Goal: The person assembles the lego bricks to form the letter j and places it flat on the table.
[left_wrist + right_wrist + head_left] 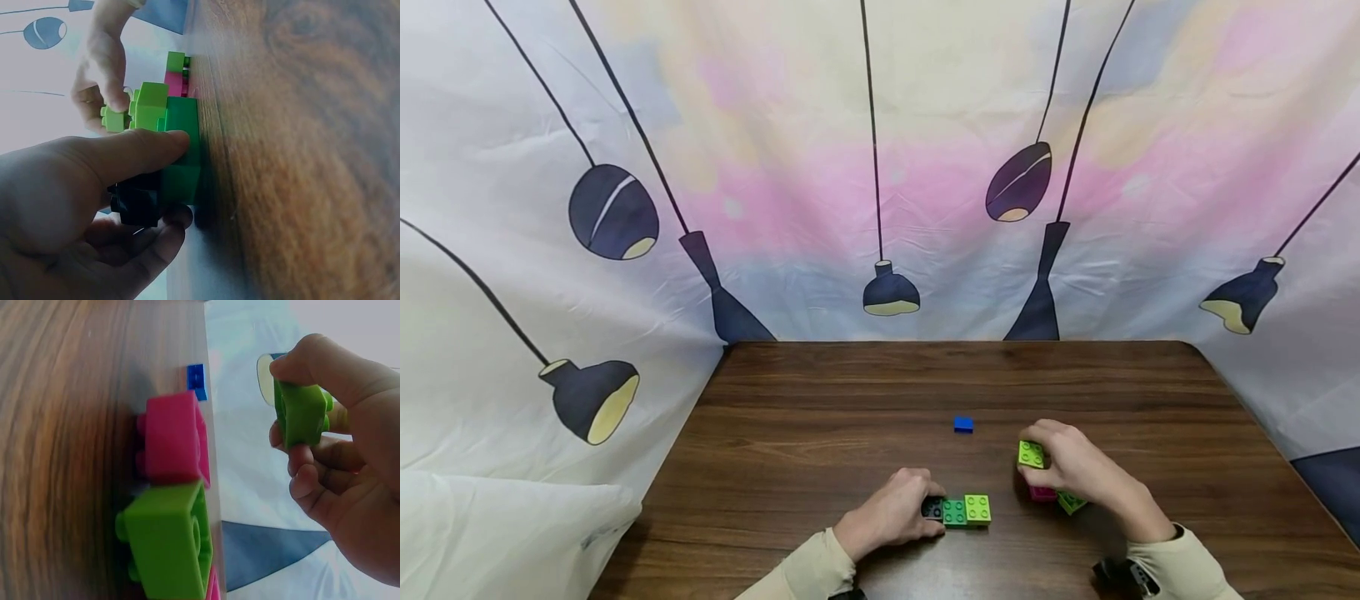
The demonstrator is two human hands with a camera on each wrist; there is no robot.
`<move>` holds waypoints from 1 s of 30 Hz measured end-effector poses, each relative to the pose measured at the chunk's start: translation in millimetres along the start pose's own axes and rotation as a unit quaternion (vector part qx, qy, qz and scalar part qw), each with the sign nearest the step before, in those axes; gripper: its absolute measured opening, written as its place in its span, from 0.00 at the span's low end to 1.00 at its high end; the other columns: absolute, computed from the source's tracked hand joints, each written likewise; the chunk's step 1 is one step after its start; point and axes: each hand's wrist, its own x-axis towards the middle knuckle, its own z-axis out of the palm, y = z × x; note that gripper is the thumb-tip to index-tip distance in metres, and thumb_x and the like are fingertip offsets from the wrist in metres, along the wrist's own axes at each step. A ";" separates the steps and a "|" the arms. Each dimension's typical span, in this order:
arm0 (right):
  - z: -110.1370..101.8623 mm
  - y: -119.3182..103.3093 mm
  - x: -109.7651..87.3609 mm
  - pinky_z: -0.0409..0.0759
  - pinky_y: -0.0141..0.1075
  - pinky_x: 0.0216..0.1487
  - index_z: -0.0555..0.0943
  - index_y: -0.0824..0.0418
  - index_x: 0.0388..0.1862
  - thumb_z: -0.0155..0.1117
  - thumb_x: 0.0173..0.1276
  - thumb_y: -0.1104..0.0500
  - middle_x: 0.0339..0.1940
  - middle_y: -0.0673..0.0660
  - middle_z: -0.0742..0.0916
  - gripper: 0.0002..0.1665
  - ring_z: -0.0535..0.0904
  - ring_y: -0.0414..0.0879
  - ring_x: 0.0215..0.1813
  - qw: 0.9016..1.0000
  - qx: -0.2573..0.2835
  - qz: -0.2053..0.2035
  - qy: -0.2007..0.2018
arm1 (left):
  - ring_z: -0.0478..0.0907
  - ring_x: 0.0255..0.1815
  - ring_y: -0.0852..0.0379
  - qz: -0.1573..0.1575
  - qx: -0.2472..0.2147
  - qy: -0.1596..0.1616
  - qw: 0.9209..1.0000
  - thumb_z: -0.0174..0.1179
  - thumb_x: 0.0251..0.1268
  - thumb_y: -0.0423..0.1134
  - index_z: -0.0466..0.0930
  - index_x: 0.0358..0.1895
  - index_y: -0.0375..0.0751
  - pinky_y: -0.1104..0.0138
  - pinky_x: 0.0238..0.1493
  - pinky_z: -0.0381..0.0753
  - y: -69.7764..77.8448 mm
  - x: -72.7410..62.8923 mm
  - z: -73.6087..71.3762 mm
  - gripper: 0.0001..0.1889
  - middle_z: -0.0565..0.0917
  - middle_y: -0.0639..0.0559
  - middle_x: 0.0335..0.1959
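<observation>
At the front middle of the table, my left hand (895, 510) pinches a joined block build between thumb and fingers. It has a black brick (139, 203) and a lime brick (977, 509) on top of a dark green base (182, 140), whose studs show between them. To the right, my right hand (1078, 467) holds a loose lime-green brick (301, 412) by thumb and fingertips, lifted off the table. Under that hand a pink brick (172, 437) and a green brick (165, 544) lie with studs facing down and hollow sides up.
A small blue brick (963, 425) lies farther back on the brown wooden table (820, 400). Part of another pink piece (214, 587) shows behind the green brick. A cloth backdrop (805, 167) printed with hanging lamps stands behind the table and along its sides.
</observation>
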 end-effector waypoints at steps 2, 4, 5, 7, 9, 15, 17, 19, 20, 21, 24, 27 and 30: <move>2.5 -1.9 1.2 0.74 0.30 0.30 0.83 0.61 0.40 0.75 0.51 0.57 0.34 0.46 0.82 0.18 0.72 0.33 0.33 1.000 -0.001 -0.020 0.014 | 0.72 0.31 0.73 -0.001 0.002 0.000 1.000 0.74 0.52 0.44 0.87 0.46 0.43 0.83 0.31 0.71 0.0 0.1 -0.1 0.18 0.80 0.59 0.32; 5.4 -4.0 2.2 0.75 0.29 0.31 0.83 0.60 0.40 0.76 0.50 0.57 0.35 0.45 0.82 0.18 0.72 0.32 0.34 0.999 0.000 -0.043 0.027 | 0.72 0.31 0.72 0.000 0.002 0.001 1.000 0.75 0.51 0.44 0.87 0.46 0.43 0.83 0.31 0.71 -0.1 0.1 -0.1 0.18 0.80 0.59 0.32; 6.5 -5.1 2.5 0.76 0.28 0.32 0.83 0.59 0.40 0.76 0.49 0.57 0.35 0.45 0.82 0.18 0.73 0.32 0.35 0.998 0.003 -0.053 0.033 | 0.72 0.31 0.72 -0.001 0.002 0.000 1.000 0.75 0.51 0.44 0.87 0.46 0.43 0.83 0.31 0.71 -0.1 0.0 -0.2 0.18 0.80 0.59 0.32; 8.3 -7.5 3.0 0.76 0.28 0.32 0.83 0.58 0.41 0.76 0.49 0.57 0.36 0.44 0.82 0.19 0.73 0.31 0.35 0.997 0.010 -0.069 0.038 | 0.72 0.31 0.72 -0.004 0.002 -0.001 1.000 0.75 0.51 0.45 0.87 0.46 0.43 0.83 0.32 0.71 0.0 0.1 -0.3 0.18 0.80 0.59 0.32; 9.0 -10.5 3.5 0.76 0.27 0.32 0.83 0.56 0.42 0.76 0.50 0.57 0.37 0.44 0.82 0.18 0.73 0.31 0.35 0.996 0.021 -0.075 0.035 | 0.72 0.31 0.72 -0.006 0.000 -0.002 1.000 0.75 0.51 0.45 0.87 0.46 0.43 0.82 0.32 0.71 0.1 0.2 -0.5 0.18 0.80 0.59 0.32; 8.2 -21.6 6.1 0.74 0.26 0.31 0.83 0.55 0.44 0.75 0.54 0.56 0.38 0.44 0.81 0.17 0.71 0.30 0.34 0.995 0.049 -0.083 0.009 | 0.71 0.30 0.72 -0.011 -0.001 -0.008 1.000 0.74 0.52 0.44 0.87 0.46 0.43 0.82 0.32 0.71 0.8 0.4 -1.3 0.18 0.80 0.60 0.31; 7.8 -24.9 7.5 0.73 0.25 0.32 0.83 0.55 0.43 0.74 0.54 0.57 0.37 0.44 0.81 0.17 0.70 0.30 0.34 0.995 0.049 -0.089 0.008 | 0.71 0.30 0.72 -0.012 -0.001 -0.009 1.000 0.74 0.52 0.44 0.87 0.46 0.43 0.82 0.31 0.71 0.9 0.6 -1.4 0.18 0.80 0.60 0.31; 7.6 -27.4 8.6 0.71 0.24 0.31 0.82 0.55 0.43 0.74 0.54 0.57 0.37 0.43 0.80 0.17 0.70 0.31 0.33 0.994 0.049 -0.094 0.007 | 0.71 0.30 0.72 -0.013 -0.001 -0.010 1.000 0.74 0.52 0.44 0.87 0.47 0.42 0.82 0.31 0.72 0.9 0.7 -1.6 0.19 0.80 0.59 0.32; 7.5 -28.2 9.0 0.71 0.24 0.31 0.82 0.55 0.43 0.74 0.54 0.58 0.37 0.44 0.80 0.16 0.70 0.32 0.32 0.994 0.051 -0.097 0.007 | 0.72 0.31 0.72 -0.014 -0.001 -0.010 1.000 0.74 0.52 0.44 0.87 0.47 0.42 0.82 0.31 0.72 1.0 0.8 -1.7 0.19 0.80 0.59 0.32; 7.6 -29.0 9.1 0.71 0.23 0.31 0.82 0.55 0.43 0.74 0.54 0.58 0.37 0.43 0.80 0.17 0.70 0.32 0.32 0.994 0.053 -0.099 0.007 | 0.72 0.31 0.72 -0.014 -0.001 -0.011 1.000 0.74 0.52 0.44 0.87 0.47 0.42 0.81 0.32 0.72 1.1 0.8 -1.9 0.19 0.80 0.59 0.32; 9.1 -31.4 8.9 0.71 0.23 0.31 0.82 0.56 0.42 0.74 0.54 0.58 0.37 0.43 0.80 0.16 0.70 0.32 0.33 0.992 0.063 -0.105 0.003 | 0.73 0.31 0.72 -0.015 0.002 -0.011 1.000 0.75 0.51 0.45 0.87 0.47 0.42 0.81 0.32 0.72 1.2 0.9 -1.8 0.19 0.81 0.59 0.33; 12.3 -34.7 8.9 0.72 0.22 0.34 0.82 0.57 0.42 0.74 0.54 0.57 0.37 0.43 0.80 0.16 0.70 0.31 0.36 0.991 0.068 -0.114 -0.004 | 0.73 0.32 0.72 -0.015 0.008 -0.009 1.000 0.75 0.50 0.45 0.87 0.46 0.43 0.81 0.33 0.73 1.3 1.1 -1.9 0.19 0.81 0.59 0.33; 16.0 -38.3 9.8 0.73 0.22 0.35 0.82 0.58 0.41 0.74 0.54 0.56 0.37 0.43 0.80 0.17 0.71 0.30 0.37 0.990 0.070 -0.120 -0.011 | 0.73 0.31 0.71 -0.018 0.010 -0.010 1.000 0.75 0.50 0.45 0.87 0.45 0.43 0.81 0.32 0.73 1.3 1.2 -2.5 0.19 0.81 0.59 0.32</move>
